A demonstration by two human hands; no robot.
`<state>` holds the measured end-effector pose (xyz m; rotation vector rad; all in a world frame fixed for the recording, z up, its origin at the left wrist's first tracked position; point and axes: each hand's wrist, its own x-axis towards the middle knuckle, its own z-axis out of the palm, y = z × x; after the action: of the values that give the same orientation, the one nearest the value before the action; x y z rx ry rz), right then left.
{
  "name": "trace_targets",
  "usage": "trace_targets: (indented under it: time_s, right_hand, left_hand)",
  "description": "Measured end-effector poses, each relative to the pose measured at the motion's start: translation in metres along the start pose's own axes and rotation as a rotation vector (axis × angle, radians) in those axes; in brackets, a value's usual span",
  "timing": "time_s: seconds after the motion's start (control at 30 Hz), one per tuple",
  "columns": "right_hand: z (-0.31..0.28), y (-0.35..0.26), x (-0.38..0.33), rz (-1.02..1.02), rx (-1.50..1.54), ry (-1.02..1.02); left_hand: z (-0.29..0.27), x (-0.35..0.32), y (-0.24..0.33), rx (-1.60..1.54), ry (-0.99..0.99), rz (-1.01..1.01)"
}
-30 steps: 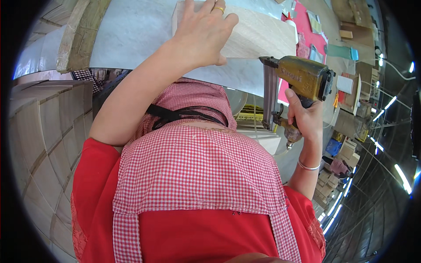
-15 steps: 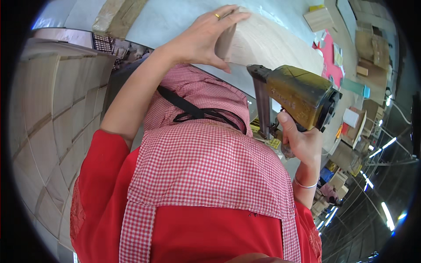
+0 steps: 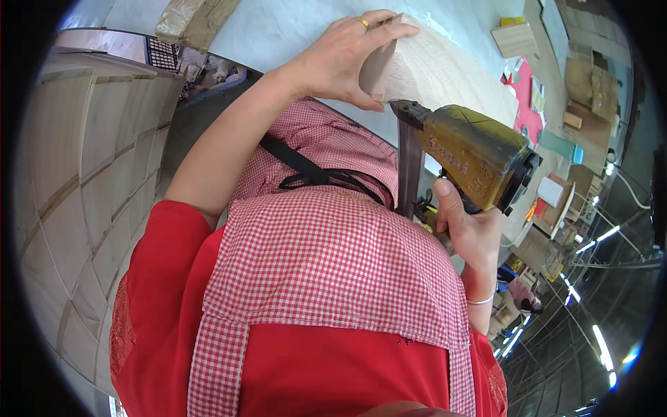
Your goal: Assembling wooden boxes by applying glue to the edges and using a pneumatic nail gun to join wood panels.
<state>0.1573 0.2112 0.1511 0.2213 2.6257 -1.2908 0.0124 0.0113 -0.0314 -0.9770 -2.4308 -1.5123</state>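
A light wooden piece [image 3: 451, 76] with a raised end panel stands on the pale worktop [image 3: 278, 31]. My left hand [image 3: 344, 59] grips its left end, fingers over the top edge and thumb at the near lower corner. In my right hand [image 3: 472, 229] is a yellow-brown nail gun [image 3: 476, 142], held by its handle with the thumb showing; the other fingers are mostly hidden. The gun's nose points left, close to the near side of the wood by my left thumb. Whether it touches, I cannot tell. Its dark magazine hangs below the nose.
Tall stacks of wooden panels [image 3: 90, 174] stand to my left. A taped brown block [image 3: 194, 24] lies at the far left of the worktop. Farther right are a small wooden block [image 3: 514, 40], a pink sheet [image 3: 531, 97] and a teal box [image 3: 559, 144].
My left hand and the wooden piece have shifted slightly to the right in view. The gap between my left thumb and the gun's nose has narrowed; my right hand keeps its hold.
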Motion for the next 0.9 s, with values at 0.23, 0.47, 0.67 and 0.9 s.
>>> trace_targets:
  time_s: [0.23,0.47,0.67,0.9]
  right_hand:
    - [0.009,-0.013,-0.01,0.346,0.065,0.063]
    - [0.002,-0.015,0.005,0.045,-0.059,0.077]
    - [-0.002,-0.036,0.043,0.032,-0.14,0.024]
    - [-0.007,-0.04,0.055,0.062,-0.185,-0.036]
  left_hand:
    - [0.004,0.001,-0.002,0.02,0.033,0.022]
    - [0.008,-0.006,0.003,-0.055,0.105,0.011]
    - [0.012,-0.013,0.005,-0.027,0.102,-0.072]
    - [0.013,-0.01,0.006,-0.031,0.073,-0.086]
